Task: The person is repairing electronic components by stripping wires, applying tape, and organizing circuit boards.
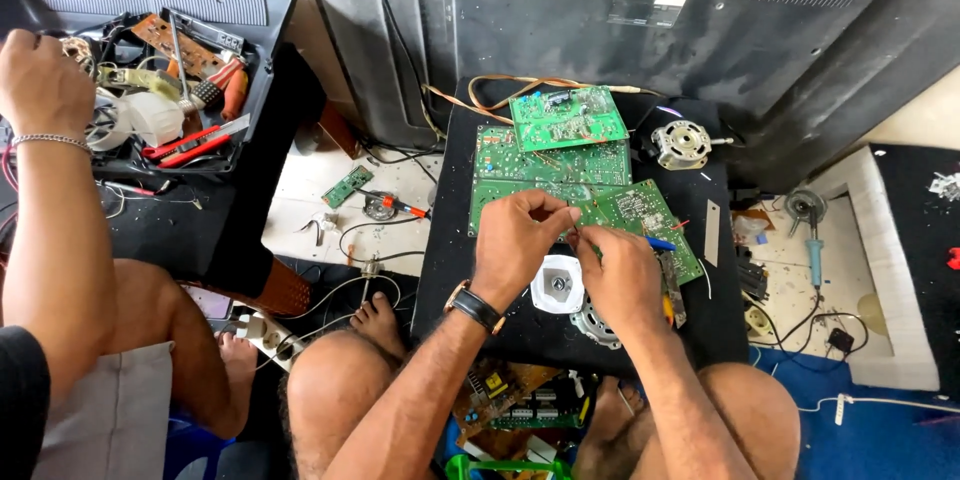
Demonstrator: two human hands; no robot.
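A small black desk (450, 270) carries three overlapping green circuit boards (560, 155), a silver motor (682, 144), a white square part (556, 285) and a round metal piece (594, 325) — all on its dark top.

A pale, scuffed floor (310, 190) lies under even daylight, littered with loose wires. A low black table (720, 330) stands in the middle. Behind it the dark grey back shell of a large flat television (640, 30) leans upright and fills the far side. At the left sits a black tray (255, 50) made from another set's casing, heaped with tools. At the right, a white foam block (885, 280) edges a black mat (925, 240), with blue flooring (880, 440) near it.
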